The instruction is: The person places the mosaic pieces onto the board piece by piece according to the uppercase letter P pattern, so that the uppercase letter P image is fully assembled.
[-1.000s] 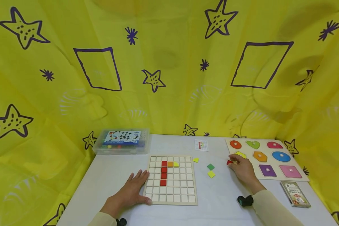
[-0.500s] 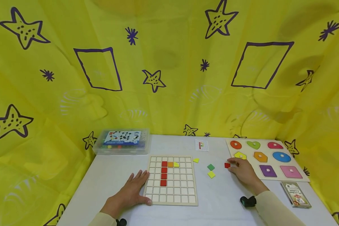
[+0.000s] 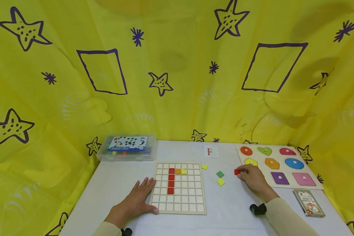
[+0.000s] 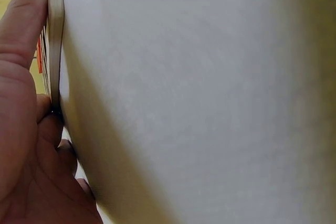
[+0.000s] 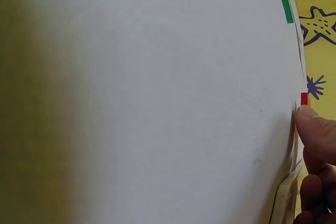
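Right hand (image 3: 253, 178) pinches a red tile (image 3: 237, 171) on the table (image 3: 121, 183), just right of the grid board (image 3: 179, 187) and touching nothing else. Between tile and board lie a green tile (image 3: 220, 174) and a yellow tile (image 3: 220, 181). Left hand (image 3: 135, 200) rests flat, fingers spread, against the board's left edge. A shape puzzle (image 3: 278, 165) sits beyond the right hand.

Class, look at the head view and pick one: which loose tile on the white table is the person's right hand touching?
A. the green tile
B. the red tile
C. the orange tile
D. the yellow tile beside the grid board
B: the right hand has its fingertips on the red tile, which lies on the table just left of the shape puzzle board; the green tile lies apart, untouched.
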The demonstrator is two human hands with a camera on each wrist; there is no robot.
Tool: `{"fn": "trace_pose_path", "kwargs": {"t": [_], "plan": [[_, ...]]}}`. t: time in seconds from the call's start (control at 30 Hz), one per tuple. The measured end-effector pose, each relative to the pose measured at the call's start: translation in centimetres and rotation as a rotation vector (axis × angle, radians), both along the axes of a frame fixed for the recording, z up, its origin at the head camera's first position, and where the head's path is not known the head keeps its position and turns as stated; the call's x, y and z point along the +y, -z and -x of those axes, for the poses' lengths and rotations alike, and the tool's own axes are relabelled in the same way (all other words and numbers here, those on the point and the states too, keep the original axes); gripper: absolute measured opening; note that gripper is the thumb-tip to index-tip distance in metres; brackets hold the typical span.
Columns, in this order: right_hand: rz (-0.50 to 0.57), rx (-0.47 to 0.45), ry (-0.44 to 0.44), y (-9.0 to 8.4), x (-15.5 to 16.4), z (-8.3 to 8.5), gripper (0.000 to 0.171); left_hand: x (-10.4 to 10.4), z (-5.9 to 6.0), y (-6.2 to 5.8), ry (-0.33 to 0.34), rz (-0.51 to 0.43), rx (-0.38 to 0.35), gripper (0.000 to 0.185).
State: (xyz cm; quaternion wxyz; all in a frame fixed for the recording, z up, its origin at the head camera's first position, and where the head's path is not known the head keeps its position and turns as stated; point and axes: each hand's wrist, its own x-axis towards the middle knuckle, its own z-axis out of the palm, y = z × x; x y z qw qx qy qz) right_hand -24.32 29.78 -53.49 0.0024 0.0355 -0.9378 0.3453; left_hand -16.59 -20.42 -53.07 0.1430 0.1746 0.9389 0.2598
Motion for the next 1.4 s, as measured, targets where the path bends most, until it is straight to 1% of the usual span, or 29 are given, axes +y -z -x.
{"fn": "trace_pose_path", "kwargs": {"t": [0.17, 0.33, 0.43, 0.57, 0.7, 0.9, 0.97, 1.23, 1.4], "plan": [[0.029, -0.022, 0.025, -0.1, 0.1, 0.1, 0.020, 0.1, 0.1, 0.0, -0.009, 0.009, -0.003, 0.124], [0.044, -0.061, -0.003, -0.5, 0.6, -0.2, 0.028, 0.2, 0.2, -0.1, -0.023, 0.014, -0.014, 0.125], [0.029, -0.074, -0.031, -0.6, 0.8, -0.3, 0.029, 0.3, 0.2, -0.1, -0.024, 0.011, -0.013, 0.125], [-0.017, -0.025, -0.072, -0.2, 0.8, -0.1, 0.023, 0.2, 0.2, 0.0, -0.021, 0.009, -0.011, 0.125], [-0.014, 0.006, -0.064, 0.0, 0.7, -0.1, 0.022, 0.1, 0.2, 0.2, -0.013, 0.005, -0.006, 0.124], [-0.004, 0.005, -0.041, -0.1, 0.5, -0.2, 0.028, 0.0, 0.3, 0.2, -0.014, 0.008, -0.006, 0.125], [0.014, -0.011, -0.020, -0.2, 0.4, -0.3, 0.029, 0.0, 0.3, 0.2, -0.017, 0.013, -0.009, 0.125], [0.129, -0.011, 0.079, -0.4, -0.9, -0.2, 0.032, 0.0, 0.2, 0.1, -0.013, 0.006, 0.001, 0.124], [0.220, -0.014, 0.117, -0.3, -1.8, -0.1, 0.031, 0.1, 0.1, 0.1, -0.018, 0.005, -0.001, 0.124]]}}
